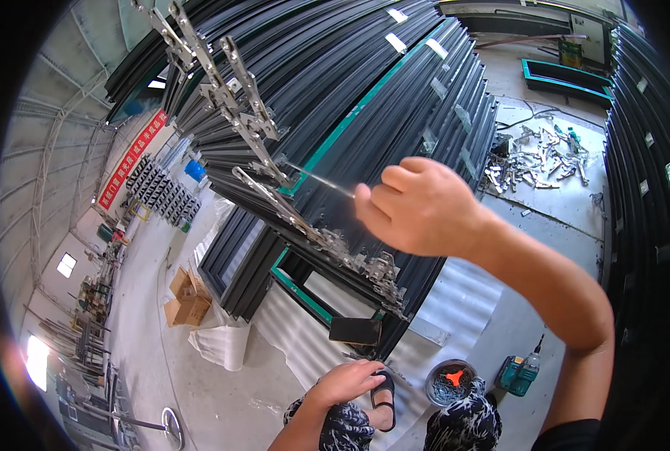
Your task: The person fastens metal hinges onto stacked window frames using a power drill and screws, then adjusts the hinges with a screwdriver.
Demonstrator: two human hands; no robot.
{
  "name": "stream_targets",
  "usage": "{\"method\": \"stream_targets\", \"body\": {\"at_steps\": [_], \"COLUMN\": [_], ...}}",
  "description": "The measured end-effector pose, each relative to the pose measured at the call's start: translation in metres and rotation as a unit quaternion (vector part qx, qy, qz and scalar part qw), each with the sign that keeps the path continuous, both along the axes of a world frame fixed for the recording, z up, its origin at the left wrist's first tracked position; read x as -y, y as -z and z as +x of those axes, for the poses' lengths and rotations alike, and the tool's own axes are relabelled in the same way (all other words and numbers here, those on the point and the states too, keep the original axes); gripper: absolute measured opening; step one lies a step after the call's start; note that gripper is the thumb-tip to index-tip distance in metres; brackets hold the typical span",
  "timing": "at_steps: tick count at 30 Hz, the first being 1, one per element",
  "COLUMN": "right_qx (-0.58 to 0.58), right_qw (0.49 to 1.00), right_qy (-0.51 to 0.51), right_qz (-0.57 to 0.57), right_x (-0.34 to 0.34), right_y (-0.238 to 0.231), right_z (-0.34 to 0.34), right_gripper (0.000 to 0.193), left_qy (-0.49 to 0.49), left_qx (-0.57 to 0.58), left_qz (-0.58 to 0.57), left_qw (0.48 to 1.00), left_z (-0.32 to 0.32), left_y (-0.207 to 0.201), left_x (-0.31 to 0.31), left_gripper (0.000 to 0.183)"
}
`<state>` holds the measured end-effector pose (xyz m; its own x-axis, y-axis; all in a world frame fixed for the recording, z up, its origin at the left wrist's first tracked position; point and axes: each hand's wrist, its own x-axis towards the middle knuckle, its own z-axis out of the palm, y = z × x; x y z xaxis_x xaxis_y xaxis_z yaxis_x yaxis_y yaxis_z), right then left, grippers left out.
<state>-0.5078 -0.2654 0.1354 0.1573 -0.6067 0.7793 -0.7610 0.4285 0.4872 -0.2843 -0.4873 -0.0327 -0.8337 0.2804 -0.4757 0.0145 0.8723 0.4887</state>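
Note:
My right hand (417, 207) is closed in a pinch over the stacked black window frames (335, 83). A thin shiny rod (320, 179), smeared by motion, runs from its fingers toward the metal hinge arms (237, 98); I cannot tell its exact kind. These hinge arms stand along the left part of the stack, and more metal hinge pieces (380, 274) lie heaped on its near edge. My left hand (346, 382) rests over my knee with fingers stretched out, holding nothing. Just beyond it, a black phone-like slab (356, 331) lies at the foot of the stack.
A bowl of screws (438, 396) with an orange piece (454, 377) inside stands between my feet and a green cordless drill (519, 373). Loose metal hardware (538, 158) covers the floor at right. More black frames (654, 210) stand far right; a cardboard box (187, 298) sits left.

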Motion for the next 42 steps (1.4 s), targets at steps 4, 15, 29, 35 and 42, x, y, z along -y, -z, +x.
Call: {"method": "stream_targets", "body": {"at_steps": [4, 15, 29, 35, 42], "right_qx": [-0.066, 0.602, 0.700, 0.494, 0.592], "right_qw": [0.995, 0.758, 0.669, 0.743, 0.716], "right_qy": [0.021, -0.101, -0.122, -0.110, -0.007], "right_qz": [0.075, -0.229, -0.218, -0.438, -0.371], "right_x": [-0.020, 0.013, 0.005, -0.046, -0.033], "right_y": [-0.038, -0.040, -0.045, -0.096, 0.096], "right_z": [-0.016, 0.000, 0.022, 0.102, 0.303], "right_gripper": [0.014, 0.027, 0.023, 0.021, 0.023], "left_qy": [0.018, 0.098, 0.124, 0.148, 0.190], "left_qx": [-0.030, -0.153, -0.100, -0.112, -0.112], "left_qz": [-0.010, 0.052, 0.042, 0.042, 0.050], "left_qw": [0.999, 0.982, 0.986, 0.982, 0.974], "left_z": [0.007, 0.029, 0.038, 0.068, 0.090], "left_y": [-0.005, -0.012, 0.012, 0.014, 0.029], "left_x": [-0.008, -0.026, -0.058, -0.064, -0.077], "left_gripper": [0.041, 0.038, 0.035, 0.032, 0.038]}}
